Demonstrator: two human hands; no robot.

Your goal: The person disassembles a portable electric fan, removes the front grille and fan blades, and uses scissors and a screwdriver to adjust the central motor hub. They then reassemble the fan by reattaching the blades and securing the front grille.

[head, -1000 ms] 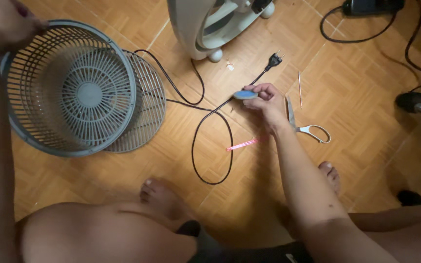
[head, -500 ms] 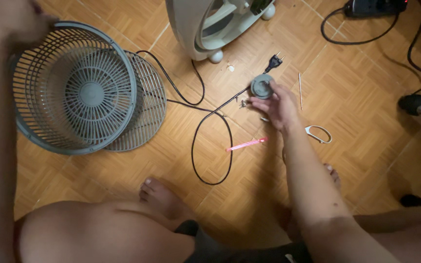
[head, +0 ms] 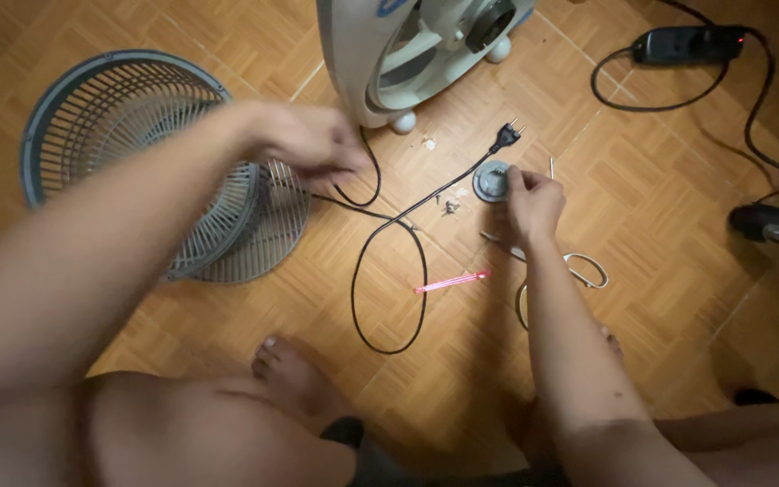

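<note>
My right hand [head: 532, 203] rests on the wooden floor with its fingers on a small round grey fan cap [head: 490, 180]. Just beyond the cap lies a black plug [head: 505, 137] on a black cord [head: 388, 271] that loops across the floor. My left hand [head: 304, 140], blurred with motion, hovers over the edge of a grey round fan grille [head: 105, 135] and the cord; its fingers are curled with nothing seen in them. A few small screws [head: 448, 206] lie beside the cap.
A white fan body [head: 407, 50] stands at the top. A pink stick [head: 451, 282], scissors [head: 579, 266] and a thin rod [head: 552, 167] lie on the floor. A black power strip [head: 689, 42] with cable sits top right. My bare legs and foot [head: 295, 374] fill the bottom.
My left hand let go of the grille's far rim and swung right toward the cord. My right hand set the grey cap down near the plug. The camera moved closer.
</note>
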